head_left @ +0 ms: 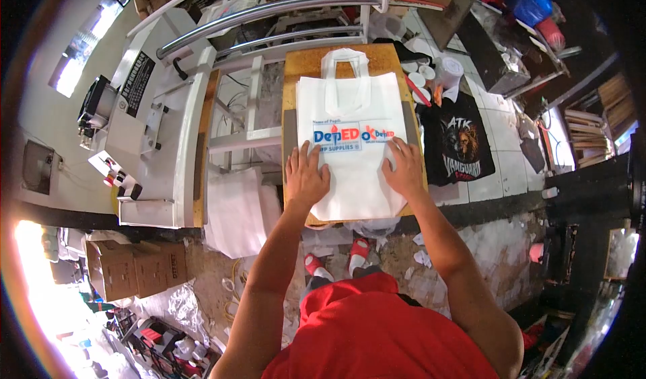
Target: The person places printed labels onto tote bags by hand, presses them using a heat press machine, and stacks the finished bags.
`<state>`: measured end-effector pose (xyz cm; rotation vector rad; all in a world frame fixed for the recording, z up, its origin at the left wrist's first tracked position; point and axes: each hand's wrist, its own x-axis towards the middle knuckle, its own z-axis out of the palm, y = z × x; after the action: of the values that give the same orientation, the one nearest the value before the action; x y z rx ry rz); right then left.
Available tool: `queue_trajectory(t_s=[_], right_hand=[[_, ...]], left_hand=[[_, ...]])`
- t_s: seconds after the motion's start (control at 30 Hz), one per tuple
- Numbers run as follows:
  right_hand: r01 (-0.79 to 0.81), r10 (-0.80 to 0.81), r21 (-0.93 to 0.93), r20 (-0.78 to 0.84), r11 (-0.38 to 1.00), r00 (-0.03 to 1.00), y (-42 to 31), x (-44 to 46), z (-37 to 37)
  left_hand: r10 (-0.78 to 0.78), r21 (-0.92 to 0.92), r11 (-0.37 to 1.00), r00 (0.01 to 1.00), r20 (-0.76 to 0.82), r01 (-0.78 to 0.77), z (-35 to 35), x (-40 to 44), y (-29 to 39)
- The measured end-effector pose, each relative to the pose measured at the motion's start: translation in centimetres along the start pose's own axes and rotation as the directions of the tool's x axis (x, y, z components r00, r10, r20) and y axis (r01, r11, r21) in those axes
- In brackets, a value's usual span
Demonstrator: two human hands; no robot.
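A white bag (pixel 353 184) with a looped handle at its far end lies flat on a wooden board (pixel 303 63) in front of me. Blue and red lettering runs across its middle, with "DepED" readable. My left hand (pixel 307 176) rests on the bag's left edge, fingers spread beside the print. On the right edge lies my right hand (pixel 405 169), its fingers also spread, touching the bag near the end of the lettering. Neither hand holds anything.
White machine with metal rails (pixel 155 123) stands at the left. White sheets (pixel 235 211) hang below it. Right of the board lie a black printed shirt (pixel 459 140) and white containers (pixel 449 69). Cardboard boxes (pixel 134 269) sit at the lower left.
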<state>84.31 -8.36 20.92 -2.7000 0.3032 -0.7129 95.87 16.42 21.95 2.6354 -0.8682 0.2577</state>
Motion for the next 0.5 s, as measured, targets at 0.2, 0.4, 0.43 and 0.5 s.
queue_trajectory(t_s=[0.2, 0.4, 0.43, 0.5], right_hand=[[-0.007, 0.007, -0.001, 0.011, 1.000, 1.000, 0.0, 0.0, 0.1], [0.033, -0.032, -0.007, 0.023, 0.999, 0.999, 0.5, 0.1, 0.4], [0.078, -0.079, -0.007, -0.012, 0.997, 0.997, 0.7, 0.1, 1.0], [0.055, -0.053, -0.028, 0.067, 0.998, 0.996, -0.4, 0.8, 0.0]], left_hand=[[-0.024, -0.007, 1.000, 0.998, 0.064, 0.024, -0.4, 0.0, 0.0], [-0.041, -0.126, 0.992, 0.990, -0.132, 0.024, -3.2, -0.6, -1.6], [-0.069, -0.165, 0.986, 0.976, -0.206, 0.034, -4.9, -1.2, -2.7], [-0.127, -0.121, 0.989, 0.919, -0.374, 0.088, -9.6, -2.5, -7.0]])
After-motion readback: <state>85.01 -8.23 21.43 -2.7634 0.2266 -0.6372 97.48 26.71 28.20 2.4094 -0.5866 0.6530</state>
